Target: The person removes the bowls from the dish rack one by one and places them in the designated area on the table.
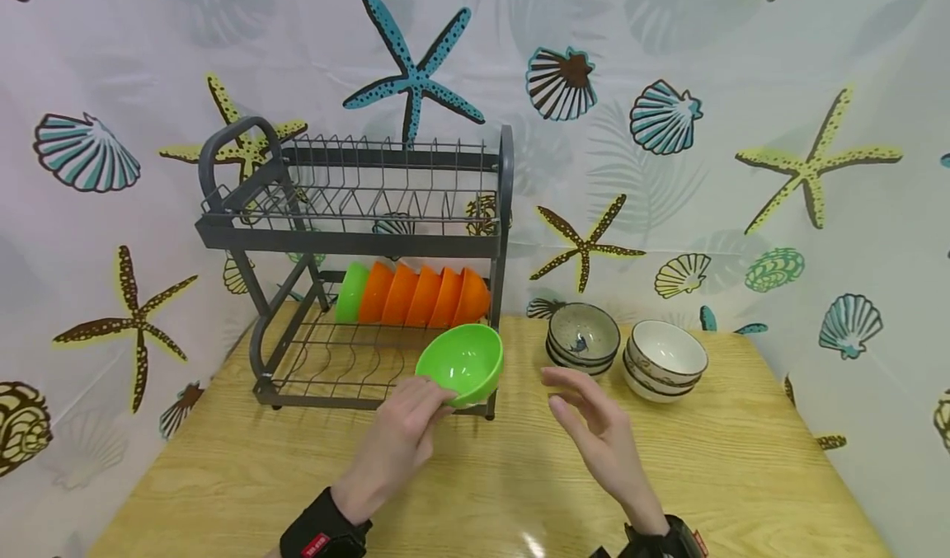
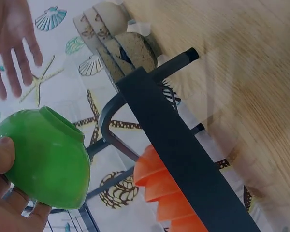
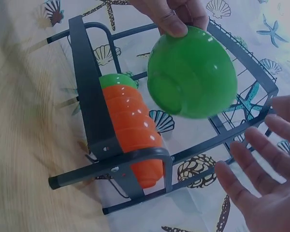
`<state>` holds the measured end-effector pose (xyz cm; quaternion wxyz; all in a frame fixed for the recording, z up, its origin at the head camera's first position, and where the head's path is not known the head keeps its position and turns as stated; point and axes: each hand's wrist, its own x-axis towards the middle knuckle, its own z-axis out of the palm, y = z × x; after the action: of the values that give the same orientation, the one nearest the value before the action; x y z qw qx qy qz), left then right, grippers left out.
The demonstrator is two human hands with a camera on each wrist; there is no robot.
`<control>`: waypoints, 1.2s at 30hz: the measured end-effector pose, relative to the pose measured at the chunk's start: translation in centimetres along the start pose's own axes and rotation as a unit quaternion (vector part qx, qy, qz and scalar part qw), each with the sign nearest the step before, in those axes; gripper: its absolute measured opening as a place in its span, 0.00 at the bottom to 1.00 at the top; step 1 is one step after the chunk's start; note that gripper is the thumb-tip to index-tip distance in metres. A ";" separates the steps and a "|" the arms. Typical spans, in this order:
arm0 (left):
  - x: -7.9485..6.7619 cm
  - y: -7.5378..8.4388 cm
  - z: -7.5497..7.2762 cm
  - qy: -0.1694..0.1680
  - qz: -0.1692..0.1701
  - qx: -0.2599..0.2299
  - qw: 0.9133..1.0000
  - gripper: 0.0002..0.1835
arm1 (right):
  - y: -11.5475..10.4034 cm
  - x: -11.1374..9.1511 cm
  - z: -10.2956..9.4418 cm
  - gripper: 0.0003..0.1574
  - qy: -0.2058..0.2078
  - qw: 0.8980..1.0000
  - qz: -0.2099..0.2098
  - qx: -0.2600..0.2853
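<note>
My left hand (image 1: 411, 418) pinches a bright green bowl (image 1: 463, 364) by its rim, thumb on one side and fingers on the other. The bowl is tilted and held in front of the lower right of a dark grey two-tier dish rack (image 1: 349, 245). To the right of the bowl, my right hand (image 1: 597, 434) is raised with nothing in it, its fingers spread in the right wrist view. On the rack's lower tier, several orange bowls (image 1: 423, 294) stand on edge in a row, with another green bowl (image 1: 350, 294) at their left end.
Right of the rack, a stack of grey bowls (image 1: 584, 331) stands on the wooden table (image 1: 475, 492), beside a stack of white patterned bowls (image 1: 665, 352). The rack's upper tier (image 1: 371, 195) shows bare wires. Behind hangs a cloth (image 1: 690, 39) with shells and starfish.
</note>
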<state>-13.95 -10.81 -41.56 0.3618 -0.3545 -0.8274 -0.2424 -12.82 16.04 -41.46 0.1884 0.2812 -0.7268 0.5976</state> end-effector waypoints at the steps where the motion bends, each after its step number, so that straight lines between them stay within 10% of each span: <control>1: 0.0 0.2 0.1 -0.008 0.011 0.010 1.000 0.10 | -0.1 0.2 0.1 0.22 0.005 1.000 0.005 -0.001; 10: -0.4 1.6 0.8 -0.061 0.103 0.083 0.989 0.14 | -0.7 2.0 0.8 0.18 0.015 0.994 0.093 -0.049; 17: -0.6 2.0 1.5 -0.059 0.163 0.105 0.979 0.15 | -1.0 3.1 0.9 0.22 -0.034 0.968 0.163 -0.185; 29: -0.6 2.9 2.2 -0.099 0.186 0.093 0.973 0.16 | 0.0 3.3 0.4 0.10 -0.039 0.927 0.132 -0.350; 36: -0.9 3.2 2.7 -0.140 0.141 0.080 0.977 0.29 | 1.1 2.2 -0.8 0.11 -0.023 0.908 0.106 -0.404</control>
<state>-12.22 -7.35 -43.48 0.2999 -0.4679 -0.8284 -0.0702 -15.27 16.60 -40.83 0.2049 0.1160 -0.9357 0.2627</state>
